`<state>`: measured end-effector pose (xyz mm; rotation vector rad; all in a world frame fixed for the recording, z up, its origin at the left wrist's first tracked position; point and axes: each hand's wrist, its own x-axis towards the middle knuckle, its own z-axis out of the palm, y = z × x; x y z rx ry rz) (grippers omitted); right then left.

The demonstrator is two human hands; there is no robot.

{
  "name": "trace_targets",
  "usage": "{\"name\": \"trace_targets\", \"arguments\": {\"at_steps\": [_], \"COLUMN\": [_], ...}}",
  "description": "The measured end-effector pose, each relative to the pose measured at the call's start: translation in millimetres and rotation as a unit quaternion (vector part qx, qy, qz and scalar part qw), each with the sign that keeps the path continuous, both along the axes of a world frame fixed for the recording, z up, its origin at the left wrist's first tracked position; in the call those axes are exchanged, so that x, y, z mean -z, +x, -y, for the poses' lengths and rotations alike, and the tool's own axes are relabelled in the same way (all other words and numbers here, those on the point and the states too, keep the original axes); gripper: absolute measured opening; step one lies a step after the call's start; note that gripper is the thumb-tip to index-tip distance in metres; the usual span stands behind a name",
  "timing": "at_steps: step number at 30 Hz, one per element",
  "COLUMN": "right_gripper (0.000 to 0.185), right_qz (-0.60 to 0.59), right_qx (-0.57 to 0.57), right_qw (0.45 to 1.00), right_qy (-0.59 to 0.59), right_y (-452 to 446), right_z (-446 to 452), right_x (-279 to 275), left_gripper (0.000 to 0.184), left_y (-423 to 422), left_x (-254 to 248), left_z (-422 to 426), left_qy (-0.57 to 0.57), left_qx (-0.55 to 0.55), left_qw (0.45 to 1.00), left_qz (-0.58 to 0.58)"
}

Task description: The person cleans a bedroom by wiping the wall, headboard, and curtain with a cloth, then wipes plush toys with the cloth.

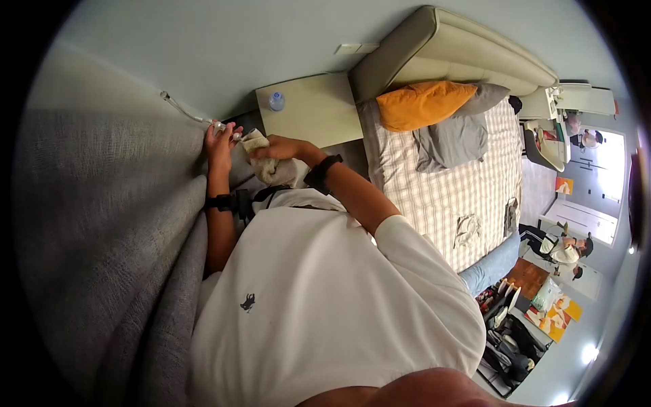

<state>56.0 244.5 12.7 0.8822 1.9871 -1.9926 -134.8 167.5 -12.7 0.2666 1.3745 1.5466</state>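
Note:
The image is turned on its side. My left hand [220, 144] is at the wall beside the grey curtain [108, 203]. Its fingers close around the end of a shiny curtain holdback [182, 108] that sticks out from the wall. My right hand [279, 150] grips a crumpled beige cloth [266, 169], one end of which reaches close to my left fingers. The lower part of the cloth hangs near my waist. Both wrists wear black bands.
A nightstand [308, 112] with a clear bluish bottle [277, 102] stands by the bed [420, 183]. An orange pillow [424, 105] and grey clothing [451, 144] lie on the bed. Farther off are a clothes rack [508, 346] and another person [563, 249].

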Motion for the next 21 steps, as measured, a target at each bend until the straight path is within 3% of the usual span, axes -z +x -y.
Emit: {"name": "trace_targets", "arguments": {"at_steps": [3, 5, 7, 13, 15, 21], "right_gripper": [0.044, 0.041, 0.04, 0.041, 0.041, 0.04], "right_qz": [-0.05, -0.102, -0.07, -0.023, -0.019, -0.025], "right_qx": [-0.102, -0.098, -0.1, -0.055, -0.038, -0.065], "right_qw": [0.992, 0.99, 0.99, 0.998, 0.999, 0.993], "right_qy": [0.047, -0.006, 0.067, 0.03, 0.028, 0.092], "right_y": [8.6, 21.7, 34.7, 81.6, 91.7, 107.6], "right_z": [-11.4, -10.8, -8.3, -19.6, -17.3, -18.4], "right_x": [-5.0, 10.4, -10.0, -22.3, -31.4, -56.1], "left_gripper": [0.07, 0.079, 0.082, 0.084, 0.084, 0.087], "left_y": [-2.6, 5.2, 4.2, -29.8, -46.6, -58.9], "left_x": [1.0, -21.8, -25.8, 21.9, 23.2, 32.8], "left_z": [-3.8, -4.4, 1.3, -5.2, -0.9, 5.9], "left_qy": [0.012, -0.003, -0.015, 0.041, 0.007, 0.002], "left_qx": [-0.053, -0.109, -0.103, -0.214, -0.28, -0.285], "left_qw": [0.999, 0.994, 0.994, 0.976, 0.959, 0.957], "left_qz": [-0.003, -0.01, -0.024, -0.023, -0.035, -0.047]}}
